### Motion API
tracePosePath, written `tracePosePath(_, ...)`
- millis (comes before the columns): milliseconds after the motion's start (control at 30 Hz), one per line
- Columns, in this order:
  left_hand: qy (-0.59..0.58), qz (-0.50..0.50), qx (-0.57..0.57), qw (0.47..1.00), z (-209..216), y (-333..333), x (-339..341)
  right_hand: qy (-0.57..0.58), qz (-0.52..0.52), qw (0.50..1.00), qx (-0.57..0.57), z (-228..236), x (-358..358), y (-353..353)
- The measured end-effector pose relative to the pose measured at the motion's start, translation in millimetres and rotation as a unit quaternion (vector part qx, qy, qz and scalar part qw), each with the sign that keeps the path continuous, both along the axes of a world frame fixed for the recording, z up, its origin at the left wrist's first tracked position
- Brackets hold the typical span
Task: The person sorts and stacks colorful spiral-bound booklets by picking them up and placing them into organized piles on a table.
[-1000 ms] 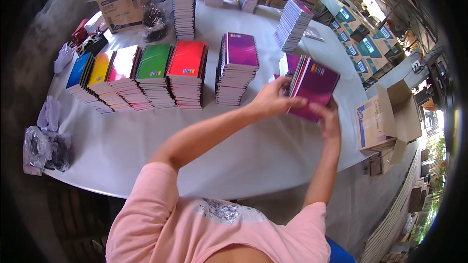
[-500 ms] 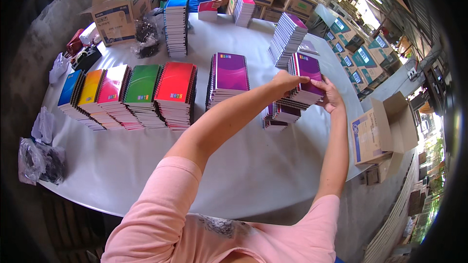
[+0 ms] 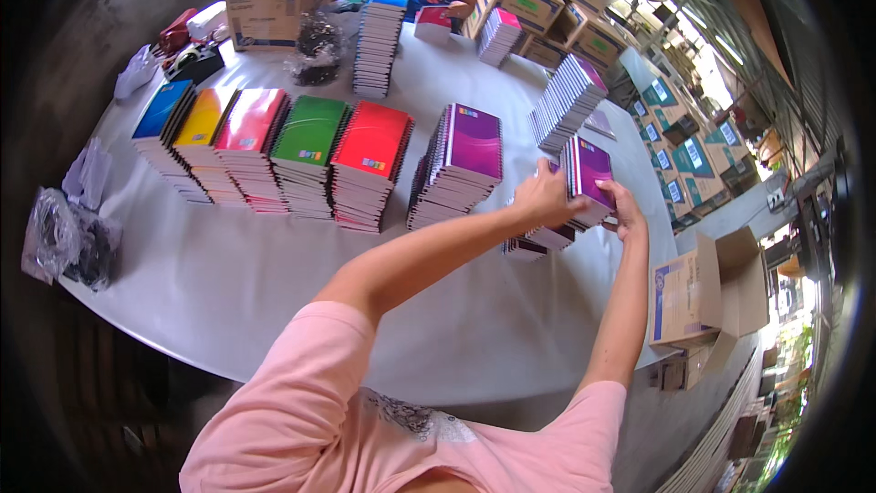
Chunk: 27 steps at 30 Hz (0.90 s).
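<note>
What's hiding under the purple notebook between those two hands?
More spiral notebooks are stacked below the purple notebook, some poking out at the front. The left hand covers part of them; most of their covers, and the tabletop right beneath, can't be seen.

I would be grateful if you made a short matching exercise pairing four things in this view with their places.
1. Yellow-topped stack
2. Nearer open carton
3. Green-topped stack
4. Purple notebooks

A. Between the left hand and right hand
B. Directly between the pink-topped stack and red-topped stack
C. Directly between the front blue-topped stack and pink-topped stack
D. Beside the table, on the right

Pairs: 1-C, 2-D, 3-B, 4-A
</note>
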<state>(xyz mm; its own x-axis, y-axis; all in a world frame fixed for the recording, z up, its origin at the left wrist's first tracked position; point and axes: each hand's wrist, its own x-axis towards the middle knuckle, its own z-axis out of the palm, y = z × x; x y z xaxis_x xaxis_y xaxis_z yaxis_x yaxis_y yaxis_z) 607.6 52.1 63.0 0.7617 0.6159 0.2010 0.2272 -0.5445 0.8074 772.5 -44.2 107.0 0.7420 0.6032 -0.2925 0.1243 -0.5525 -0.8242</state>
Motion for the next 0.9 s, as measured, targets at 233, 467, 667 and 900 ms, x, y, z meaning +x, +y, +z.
tracePosePath(233, -0.053, -0.18, -0.001, 0.982, -56, -28, -180, -0.028, -0.016, 0.999, -0.023, -16, 16, 11)
tracePosePath(467, 0.07, -0.007, -0.284, 0.956, -133, -32, -390, -0.311, -0.124, 0.89, 0.31, -9, 6, 16)
tracePosePath(667, -0.023, 0.139, -0.413, 0.9, -134, -35, -469, -0.435, 0.086, 0.829, 0.342, 40, -187, 97)
tracePosePath(900, -0.116, 0.082, -0.285, 0.948, -98, -3, -526, -0.481, 0.483, 0.676, 0.281, 11, -498, 229)
